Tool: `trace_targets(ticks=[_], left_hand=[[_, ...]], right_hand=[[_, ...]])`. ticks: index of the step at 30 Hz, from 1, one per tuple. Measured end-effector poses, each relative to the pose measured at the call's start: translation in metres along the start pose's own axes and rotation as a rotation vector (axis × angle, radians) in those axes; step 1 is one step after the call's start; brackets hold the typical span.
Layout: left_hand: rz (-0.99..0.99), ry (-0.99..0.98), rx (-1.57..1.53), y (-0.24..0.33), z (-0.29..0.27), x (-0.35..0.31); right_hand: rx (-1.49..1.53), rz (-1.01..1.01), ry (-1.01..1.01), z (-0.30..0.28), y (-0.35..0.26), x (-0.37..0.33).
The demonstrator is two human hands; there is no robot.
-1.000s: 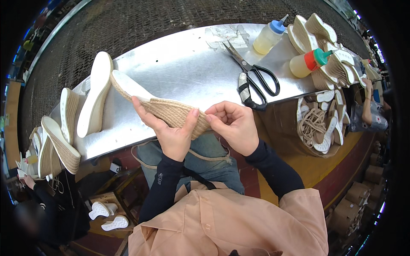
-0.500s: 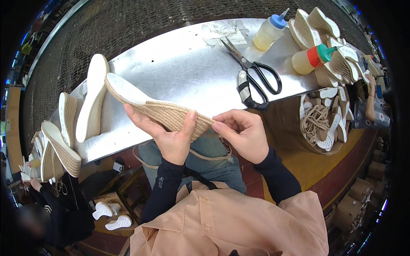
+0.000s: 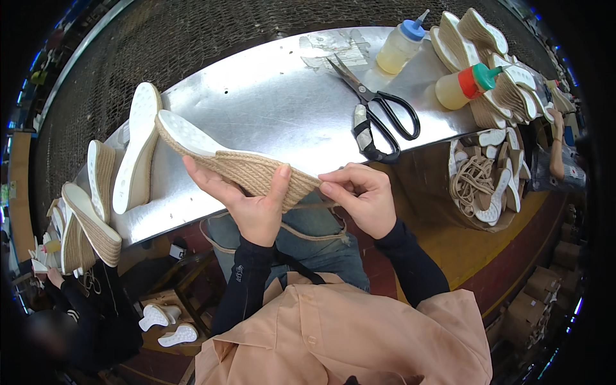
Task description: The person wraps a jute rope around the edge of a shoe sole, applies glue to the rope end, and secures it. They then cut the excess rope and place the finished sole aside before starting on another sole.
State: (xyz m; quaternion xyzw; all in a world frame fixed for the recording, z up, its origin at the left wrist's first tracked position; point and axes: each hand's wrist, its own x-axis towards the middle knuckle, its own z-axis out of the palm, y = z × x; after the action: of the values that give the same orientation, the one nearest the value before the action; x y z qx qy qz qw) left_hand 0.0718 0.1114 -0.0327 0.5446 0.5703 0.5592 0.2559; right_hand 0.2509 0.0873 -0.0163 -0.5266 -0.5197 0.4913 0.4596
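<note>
In my left hand (image 3: 255, 206) lies a wedge shoe sole (image 3: 250, 168), its side wrapped in tan braided rope and its insole face white. The thumb presses on the braid and the fingers go underneath. At the sole's pointed heel edge, thumb and forefinger of my right hand (image 3: 360, 196) are pinched on the rope trim. Its other fingers are curled in. A loose tan cord (image 3: 301, 235) hangs over my lap, below the sole. Black-handled scissors (image 3: 375, 106) lie with blades spread on the metal table (image 3: 256, 83), beyond my right hand.
A blue-capped glue bottle (image 3: 399, 50) and a green-capped one (image 3: 465, 86) stand at the far right beside piled wedge soles (image 3: 478, 38). More soles (image 3: 138, 144) rest at left. A bin of soles and cord (image 3: 478, 179) sits right. Co-workers (image 3: 96, 314) are at both sides.
The view has shifted slightly. My left hand keeps its hold on the sole, and my right thumb and forefinger stay pinched at the heel edge with hardly any movement.
</note>
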Motion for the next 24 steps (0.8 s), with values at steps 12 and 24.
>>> trace_targets(ticks=[12,24], left_hand=[[0.01,-0.008,-0.016,0.004,0.001,-0.001],[-0.547,-0.218,-1.177,0.036,-0.056,-0.03]], right_hand=[[0.444,0.149,0.026,0.027,0.019,-0.009],[-0.138,-0.684,0.063,0.042,-0.041,-0.029]])
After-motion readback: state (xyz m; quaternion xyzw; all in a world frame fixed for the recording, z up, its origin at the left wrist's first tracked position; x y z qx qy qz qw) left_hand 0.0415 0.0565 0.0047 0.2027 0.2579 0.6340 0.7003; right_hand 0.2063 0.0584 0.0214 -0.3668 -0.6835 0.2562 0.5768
